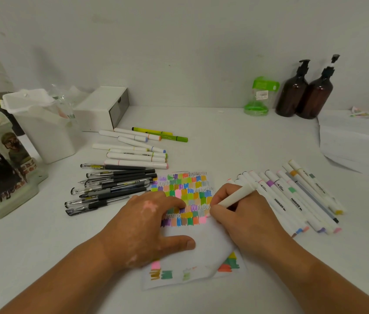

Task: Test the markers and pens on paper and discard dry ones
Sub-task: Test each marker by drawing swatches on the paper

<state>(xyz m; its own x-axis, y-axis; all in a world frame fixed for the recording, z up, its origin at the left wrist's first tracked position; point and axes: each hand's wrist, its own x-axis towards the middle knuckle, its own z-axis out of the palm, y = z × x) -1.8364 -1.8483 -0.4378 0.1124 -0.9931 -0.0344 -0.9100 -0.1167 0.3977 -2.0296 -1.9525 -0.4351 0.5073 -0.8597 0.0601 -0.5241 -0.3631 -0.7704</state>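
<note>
Left hand [144, 225] spread flat, pinning paper [192, 243]; right hand [240, 214] pinching white marker [235, 197], tip hidden. Best: short firm stroke on bare patch, paper held still.

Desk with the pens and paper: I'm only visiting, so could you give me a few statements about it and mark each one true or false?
1. The right hand grips a white marker with its tip down at the paper. True.
2. The left hand is raised off the desk. False: it rests flat on the paper and holds nothing.
3. The black pens lie in a heap to the left of the paper. True.
4. The brown pump bottles stand at the desk's left edge. False: they stand at the back right, by the wall.
5. The paper is blank. False: rows of colour patches and scribbles cover much of it.
</note>
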